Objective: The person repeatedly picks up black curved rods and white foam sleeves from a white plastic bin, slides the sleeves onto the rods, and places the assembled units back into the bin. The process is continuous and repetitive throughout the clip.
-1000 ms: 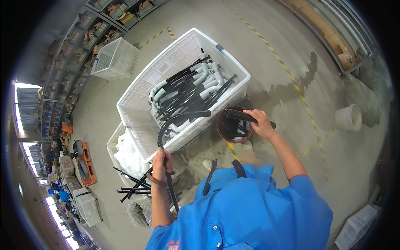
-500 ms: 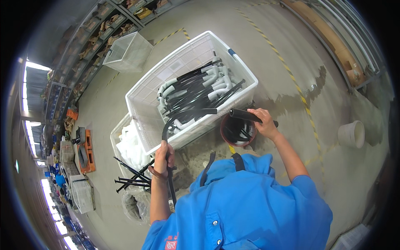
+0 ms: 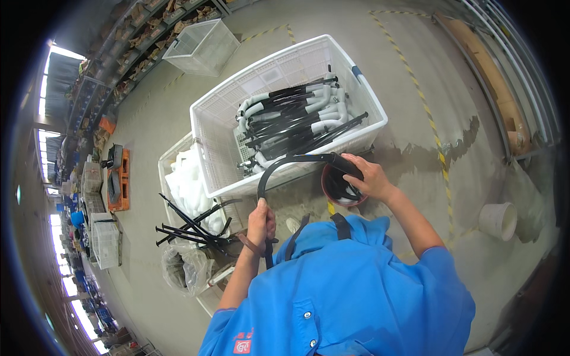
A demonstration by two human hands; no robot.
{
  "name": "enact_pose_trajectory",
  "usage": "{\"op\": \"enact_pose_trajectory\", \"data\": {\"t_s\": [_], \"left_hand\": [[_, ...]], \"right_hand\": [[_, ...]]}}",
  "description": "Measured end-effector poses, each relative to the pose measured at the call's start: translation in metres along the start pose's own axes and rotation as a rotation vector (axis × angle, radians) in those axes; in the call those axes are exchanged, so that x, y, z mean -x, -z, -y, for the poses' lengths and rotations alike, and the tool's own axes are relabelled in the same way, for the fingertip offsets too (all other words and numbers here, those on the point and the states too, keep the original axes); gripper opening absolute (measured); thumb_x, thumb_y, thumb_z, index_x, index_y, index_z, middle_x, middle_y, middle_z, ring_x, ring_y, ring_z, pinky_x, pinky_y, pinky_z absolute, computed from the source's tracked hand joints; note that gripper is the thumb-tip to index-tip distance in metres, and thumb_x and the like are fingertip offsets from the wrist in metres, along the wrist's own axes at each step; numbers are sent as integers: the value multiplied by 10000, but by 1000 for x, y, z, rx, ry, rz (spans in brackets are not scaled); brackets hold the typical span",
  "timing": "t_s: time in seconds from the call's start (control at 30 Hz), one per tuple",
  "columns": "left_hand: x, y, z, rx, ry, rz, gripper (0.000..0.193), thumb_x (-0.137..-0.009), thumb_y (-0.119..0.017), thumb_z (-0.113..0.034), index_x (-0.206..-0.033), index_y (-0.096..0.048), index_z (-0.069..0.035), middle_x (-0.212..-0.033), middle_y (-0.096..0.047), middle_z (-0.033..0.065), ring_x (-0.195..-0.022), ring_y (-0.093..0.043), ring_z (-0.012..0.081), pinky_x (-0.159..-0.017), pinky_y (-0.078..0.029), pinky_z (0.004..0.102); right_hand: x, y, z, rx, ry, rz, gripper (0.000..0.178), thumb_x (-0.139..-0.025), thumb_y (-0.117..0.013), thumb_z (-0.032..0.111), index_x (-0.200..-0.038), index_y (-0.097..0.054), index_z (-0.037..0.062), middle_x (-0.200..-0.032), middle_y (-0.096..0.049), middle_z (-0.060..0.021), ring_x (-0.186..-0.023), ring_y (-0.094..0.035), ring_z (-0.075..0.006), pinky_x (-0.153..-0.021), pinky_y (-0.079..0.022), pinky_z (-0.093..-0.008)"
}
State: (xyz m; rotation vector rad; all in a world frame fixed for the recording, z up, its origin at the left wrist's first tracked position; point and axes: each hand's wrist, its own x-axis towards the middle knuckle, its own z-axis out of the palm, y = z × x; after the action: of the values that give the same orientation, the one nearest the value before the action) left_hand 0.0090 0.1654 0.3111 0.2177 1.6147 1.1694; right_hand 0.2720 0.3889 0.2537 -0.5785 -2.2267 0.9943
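Note:
My left hand (image 3: pixel 261 225) is closed around one leg of a curved black tube (image 3: pixel 284 164), below its bend. The tube arches up and to the right. At its far end sits a black cylindrical sleeve (image 3: pixel 346 165), gripped by my right hand (image 3: pixel 368 178); sleeve and tube end meet there, and how far one lies over the other cannot be made out. Just beneath my right hand is a dark red bucket (image 3: pixel 326 191) with black pieces in it. Beyond the tube stands a large white crate (image 3: pixel 209 157) holding several black tubes, many with pale grey covers (image 3: pixel 317 126).
Left of the crate, a lower white bin holds white wrapped pieces (image 3: pixel 189 178). Several loose black tubes (image 3: pixel 187 234) stick out beside it, above a clear plastic bag (image 3: pixel 193 270). A pale bucket (image 3: pixel 497 221) stands right; an empty white crate (image 3: pixel 205 50) stands far left.
The sleeve in my right hand, apart from the tube end before, now meets it. My left hand has moved right and slightly up with the tube. The view has shifted a little.

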Motion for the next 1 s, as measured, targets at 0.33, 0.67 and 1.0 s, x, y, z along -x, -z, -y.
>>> {"op": "enact_pose_trajectory", "data": {"t_s": [0.33, 0.67, 1.0], "left_hand": [[16, 8, 16, -65, -133, -39, 398, -986, -545, -443, -775, -474, -113, -587, -431, -39, -469, -391, 57, -407, -298, 227], [15, -17, 24, -441, -290, 82, 306, -915, -657, -298, -900, -584, -1, -684, -534, 25, -656, -448, 107, -590, -423, 331], [11, 43, -1, 199, 7, 103, 321, -942, -646, -357, -850, -477, -100, -603, -445, -38, -436, -393, 56, -389, -319, 223]], "right_hand": [[-67, 56, 18, -1054, -752, 825, 500, -940, -609, 263, -1367, -478, 39, -721, -531, -21, -501, -463, -53, -453, -386, -202], [-117, -60, 86, 336, 119, 750, 274, -779, -706, 232, -942, -597, 41, -807, -679, -161, -808, -670, -353, -672, -515, -464], [-178, -82, 81, 324, 261, 731, 573, -833, -678, 179, -1351, -439, 129, -974, -667, -173, -906, -642, -376, -751, -503, -463]]}}
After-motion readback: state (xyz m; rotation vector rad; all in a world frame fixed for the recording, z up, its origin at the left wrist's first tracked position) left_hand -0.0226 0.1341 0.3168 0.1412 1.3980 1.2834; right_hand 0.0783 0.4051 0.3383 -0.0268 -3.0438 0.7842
